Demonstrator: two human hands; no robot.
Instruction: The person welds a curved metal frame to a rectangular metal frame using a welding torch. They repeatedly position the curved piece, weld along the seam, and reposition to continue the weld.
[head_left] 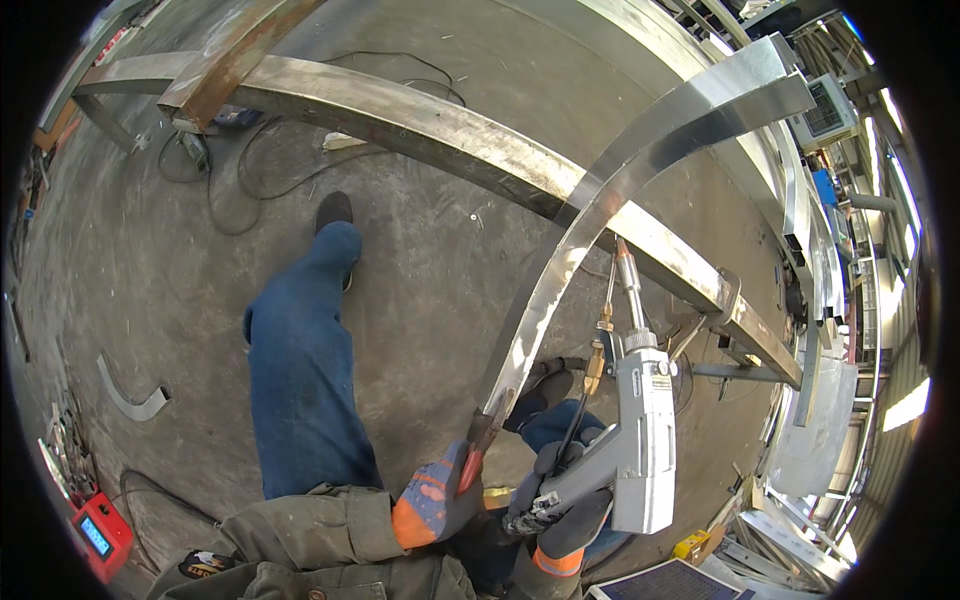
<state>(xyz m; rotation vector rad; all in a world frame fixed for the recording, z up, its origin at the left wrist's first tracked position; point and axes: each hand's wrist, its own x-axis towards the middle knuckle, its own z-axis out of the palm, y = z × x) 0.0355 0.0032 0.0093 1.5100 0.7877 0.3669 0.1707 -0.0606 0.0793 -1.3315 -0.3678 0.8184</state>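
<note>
My left hand [436,498], in an orange and grey-blue glove, is closed round the lower end of a curved, shiny metal bar [562,265]. A red piece like a grip [468,470] shows there; how it joins the bar is hidden. The bar rises to the right and crosses over a straight steel beam [430,125]. With dark-gloved fingers, my right hand [560,490] wraps the handle of a silver handheld welding gun [645,430]. Its copper-coloured nozzle [625,252] points away from me, close to the beam. A thin brass-fitted tube [596,365] runs alongside the gun.
A rusty steel tube [225,70] lies across the beam's left part. Black cables [245,190] trail on the floor beside a small power tool [195,150]. A curved offcut [135,400] and a red box with a display [102,537] are at left. Metal stock [800,220] lines the right.
</note>
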